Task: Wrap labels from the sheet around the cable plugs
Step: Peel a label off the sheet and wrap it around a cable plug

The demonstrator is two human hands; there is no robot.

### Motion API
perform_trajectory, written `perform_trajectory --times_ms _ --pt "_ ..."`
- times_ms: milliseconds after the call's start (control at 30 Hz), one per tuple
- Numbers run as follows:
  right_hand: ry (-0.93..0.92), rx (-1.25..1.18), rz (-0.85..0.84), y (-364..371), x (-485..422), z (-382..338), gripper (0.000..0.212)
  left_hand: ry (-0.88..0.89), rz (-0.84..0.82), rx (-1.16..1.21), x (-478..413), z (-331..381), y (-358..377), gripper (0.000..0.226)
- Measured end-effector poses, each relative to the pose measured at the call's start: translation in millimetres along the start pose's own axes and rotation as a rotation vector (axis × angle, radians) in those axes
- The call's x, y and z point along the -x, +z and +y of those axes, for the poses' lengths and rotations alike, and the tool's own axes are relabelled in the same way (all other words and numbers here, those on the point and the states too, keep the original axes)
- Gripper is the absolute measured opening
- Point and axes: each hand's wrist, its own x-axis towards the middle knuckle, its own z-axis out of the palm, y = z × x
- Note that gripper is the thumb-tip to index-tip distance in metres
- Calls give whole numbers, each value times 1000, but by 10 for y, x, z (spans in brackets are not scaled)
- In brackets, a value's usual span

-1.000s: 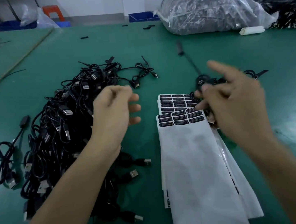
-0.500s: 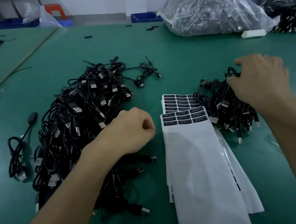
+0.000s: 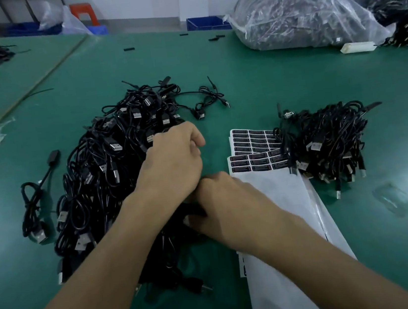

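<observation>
A big heap of black USB cables [image 3: 101, 173] lies left of centre on the green table [image 3: 254, 90]. My left hand [image 3: 173, 163] rests on the heap's right edge with its fingers curled; what they hold is hidden. My right hand [image 3: 230, 208] reaches left beneath the left wrist, and its blurred fingers close on a black cable [image 3: 194, 210] at the heap's edge. White label sheets [image 3: 282, 247] with rows of black labels [image 3: 255, 160] at their far end lie just right of my hands. A smaller pile of cables [image 3: 326, 143] sits right of the sheets.
One loose cable [image 3: 33, 202] lies left of the heap. A large clear plastic bag of parts [image 3: 295, 12] and a small white object [image 3: 357, 46] sit at the back right, with more bagged cables [image 3: 404, 11] beyond. Blue bins [image 3: 203, 22] line the far edge.
My right hand left the smaller right pile and swung left across the label sheets to the big heap. My left hand moved up onto the heap's edge.
</observation>
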Motion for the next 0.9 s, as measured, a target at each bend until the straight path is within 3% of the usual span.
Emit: perform_trajectory --times_ms 133,200,267,533,700,900 --pt "14 -125 19 84 -28 60 32 0 45 -45 -16 -9 6 27" --pt "-8 -172 31 76 -17 122 17 26 110 -138 -13 -18 -5 23" --pt "-20 -223 66 33 -1 194 16 84 176 -242 -13 -39 -8 21" --pt "42 -220 238 7 94 492 32 68 238 -701 -27 -166 -42 47" --pt "130 -313 382 165 181 646 9 -27 303 -682 -74 -180 -91 47" --pt "134 -347 442 253 205 683 6 -83 345 -753 -104 -228 -160 54"
